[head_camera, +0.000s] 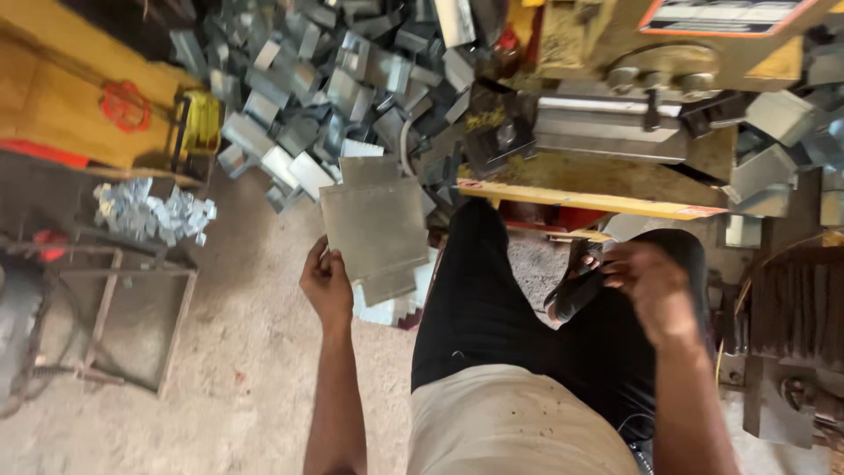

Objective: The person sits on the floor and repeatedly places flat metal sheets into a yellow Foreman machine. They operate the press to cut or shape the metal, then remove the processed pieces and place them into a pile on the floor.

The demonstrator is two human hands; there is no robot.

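Note:
My left hand (326,280) grips the lower left corner of a flat grey metal sheet (376,224) with notched corners, holding it out over the floor to the left of my black-trousered knee. My right hand (649,286) hovers blurred above my right thigh, its fingers curled on a dark handle-like object (578,293). A yellow press machine (615,97) with a steel bed stands straight ahead of my knees.
A big heap of bent grey metal boxes (325,79) lies behind the sheet. Small shiny offcuts (154,213) sit at the left beside a rusty metal frame (114,321). More flat blanks (391,308) lie under the sheet. Sandy floor (246,369) spreads at lower left.

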